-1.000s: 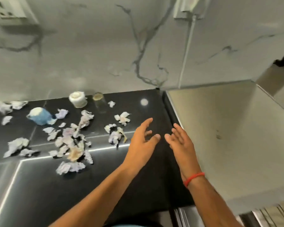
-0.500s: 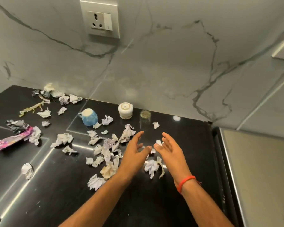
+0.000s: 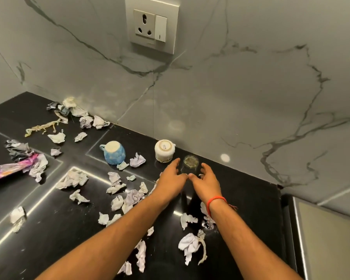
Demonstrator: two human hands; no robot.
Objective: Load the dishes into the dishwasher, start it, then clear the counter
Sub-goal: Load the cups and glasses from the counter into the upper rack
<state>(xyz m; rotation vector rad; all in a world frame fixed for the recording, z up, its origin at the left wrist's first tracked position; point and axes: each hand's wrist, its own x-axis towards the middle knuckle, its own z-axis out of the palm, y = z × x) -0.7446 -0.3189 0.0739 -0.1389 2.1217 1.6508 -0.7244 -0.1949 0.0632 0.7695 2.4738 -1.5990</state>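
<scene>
Spreading across the lower frame, the black counter (image 3: 240,199) is carrying crumpled paper scraps (image 3: 117,186) from left to centre. Both forearms are reaching up from the bottom edge: the left hand (image 3: 170,180) and right hand (image 3: 207,182) are flanking an upturned clear glass (image 3: 191,163) at centre, fingers spread wide and gripping nothing. Left of the glass, a white cup (image 3: 164,151) and a blue mug (image 3: 114,152) are sitting upside down.

Both forearms stretched forward, bare, converging toward the middle. Left hand (image 3: 171,181) palm down, fingers straight and extended, thumb tip nearly meeting the right thumb. Right hand (image 3: 207,181) likewise flat, fingers spread and slightly relaxed. Red thread bracelet (image 3: 217,201) around the right wrist. Neither grip closed on anything.
</scene>
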